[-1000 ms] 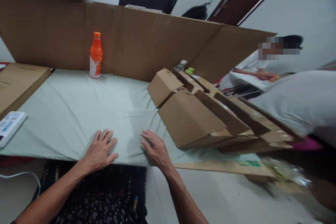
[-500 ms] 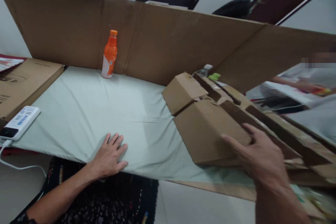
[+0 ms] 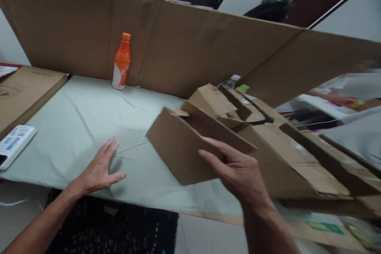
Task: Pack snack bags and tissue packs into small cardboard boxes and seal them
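A brown open-topped cardboard box (image 3: 178,143) is in the grip of my right hand (image 3: 238,166), thumb on its near side wall and the fingers reaching over into its opening. It tilts over the pale green cloth (image 3: 131,178), apart from the other boxes. My left hand (image 3: 101,166) hovers just above the cloth to the left, fingers and thumb spread, holding nothing. More cardboard boxes (image 3: 279,154) stand in a row at the right, and a smaller one (image 3: 210,99) lies behind the held box.
An orange drink bottle (image 3: 121,63) stands against the cardboard partition (image 3: 190,43) at the back. At the left are a white power bank (image 3: 18,143) and a large flat carton (image 3: 32,91). A clear bottle (image 3: 232,81) shows behind the boxes. Another person's arm (image 3: 330,97) is at the far right.
My right hand has pulled the box off the row, leftward over the cloth. My left hand has lifted from the cloth and shifted left, its fingers turned sideways.
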The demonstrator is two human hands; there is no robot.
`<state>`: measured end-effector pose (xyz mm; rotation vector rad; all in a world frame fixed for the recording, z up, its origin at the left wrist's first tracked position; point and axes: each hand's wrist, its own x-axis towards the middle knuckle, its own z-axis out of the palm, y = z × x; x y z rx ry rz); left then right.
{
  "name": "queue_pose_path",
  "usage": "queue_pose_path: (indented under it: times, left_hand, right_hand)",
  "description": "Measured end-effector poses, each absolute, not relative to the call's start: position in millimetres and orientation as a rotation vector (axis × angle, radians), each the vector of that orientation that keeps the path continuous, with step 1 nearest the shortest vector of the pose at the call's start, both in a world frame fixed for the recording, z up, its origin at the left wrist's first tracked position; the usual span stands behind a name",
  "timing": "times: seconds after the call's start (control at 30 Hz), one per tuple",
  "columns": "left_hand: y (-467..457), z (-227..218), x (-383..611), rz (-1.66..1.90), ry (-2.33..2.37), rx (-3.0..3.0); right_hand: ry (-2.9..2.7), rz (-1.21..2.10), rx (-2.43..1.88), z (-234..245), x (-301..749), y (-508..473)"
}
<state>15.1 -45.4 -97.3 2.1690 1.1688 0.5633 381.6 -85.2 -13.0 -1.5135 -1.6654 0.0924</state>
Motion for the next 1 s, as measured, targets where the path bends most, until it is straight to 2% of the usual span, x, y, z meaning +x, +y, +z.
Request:
queue_pose_path:
  times: [0.17,0.4,0.57,0.73,1.0]
  left_hand:
    - [-11,-86,-27,0.834,1.129,1.901]
    - [3,-71,-58,0.786,0.993,1.797]
    - [12,-70,-47,0.802,0.896,1.875]
    - [11,-72,-42,0.816,0.874,1.797]
    - [3,-67,-44,0.772,0.849,1.805]
  right_hand:
    - [-2.023,0.242,-1.021,8,309,-72]
    - [-2.115,0.324,-0.774,23,289,-81]
    - [-2.186,0.417,-0.808,27,289,-90]
    - [-2.259,0.544,-1.018,43,283,-69]
    - [-2.897,0.379,-1.178,54,230,3]
